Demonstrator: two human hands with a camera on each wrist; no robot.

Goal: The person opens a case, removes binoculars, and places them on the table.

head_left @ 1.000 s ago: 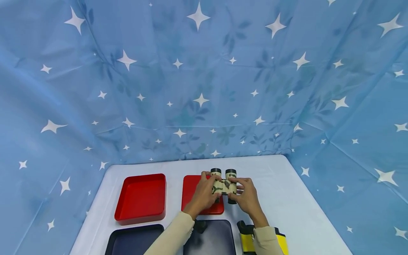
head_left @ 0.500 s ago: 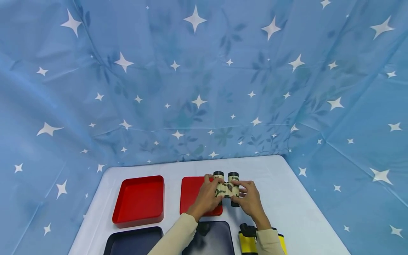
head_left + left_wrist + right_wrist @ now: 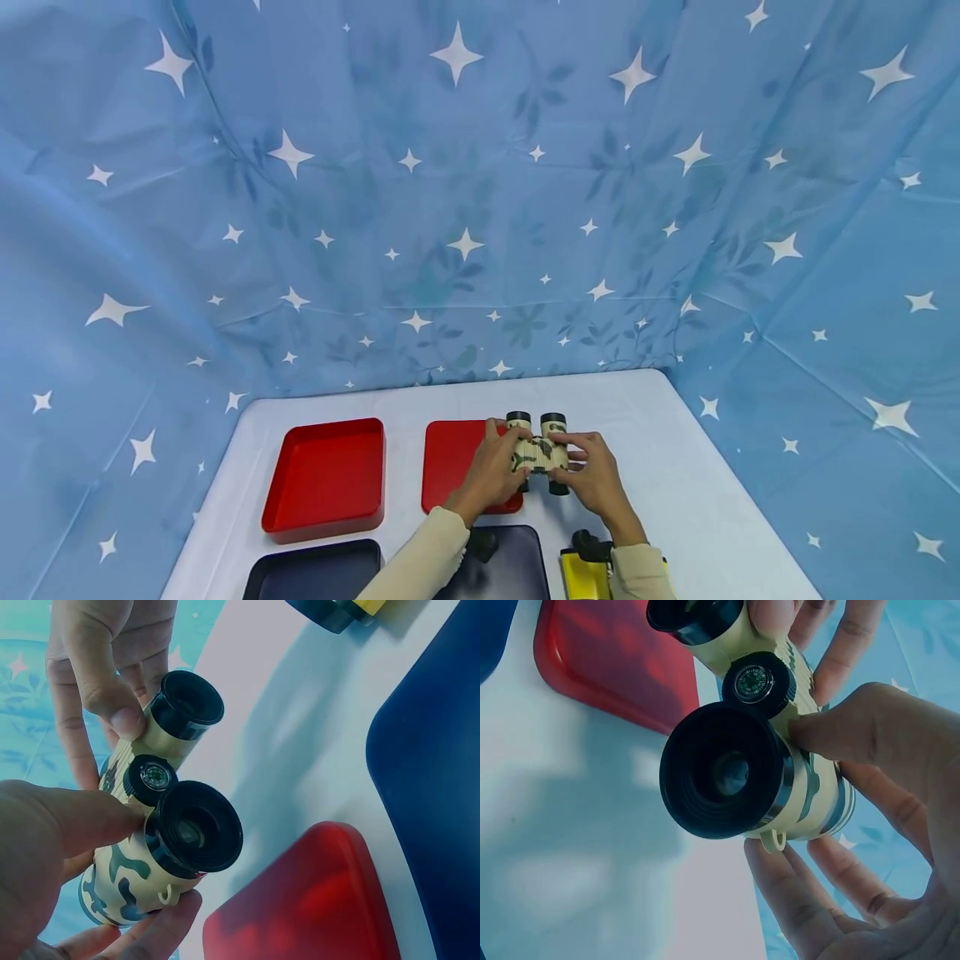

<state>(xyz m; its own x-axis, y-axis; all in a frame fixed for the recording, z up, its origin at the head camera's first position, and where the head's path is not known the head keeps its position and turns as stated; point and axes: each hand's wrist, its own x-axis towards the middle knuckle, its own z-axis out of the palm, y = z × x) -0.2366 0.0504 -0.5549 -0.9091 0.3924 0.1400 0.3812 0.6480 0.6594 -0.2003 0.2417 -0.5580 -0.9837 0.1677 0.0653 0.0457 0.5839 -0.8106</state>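
A pair of camouflage binoculars (image 3: pixel 538 452) is held above the white table, its shadow falling below. My left hand (image 3: pixel 491 469) grips the left barrel, thumb on top and fingers curled beneath. Around the right barrel my right hand (image 3: pixel 596 479) curls the same way. In the left wrist view the black eyepiece (image 3: pixel 196 829) faces the camera. A small compass dial (image 3: pixel 753 683) sits on the hub between the barrels in the right wrist view. Under the left hand, a red lid-like tray (image 3: pixel 450 467) is partly covered.
A deep red tray (image 3: pixel 326 479) stands at the left, with a dark blue tray (image 3: pixel 315 573) in front of it. Another dark tray (image 3: pixel 517 560) lies front centre with a black object (image 3: pixel 482 544) over it. A yellow and black item (image 3: pixel 585 575) lies front right, partly behind the right sleeve.
Both hands and the binoculars have shifted slightly right and down in the head view, while the whole scene also drifts a little. The grip stays the same.
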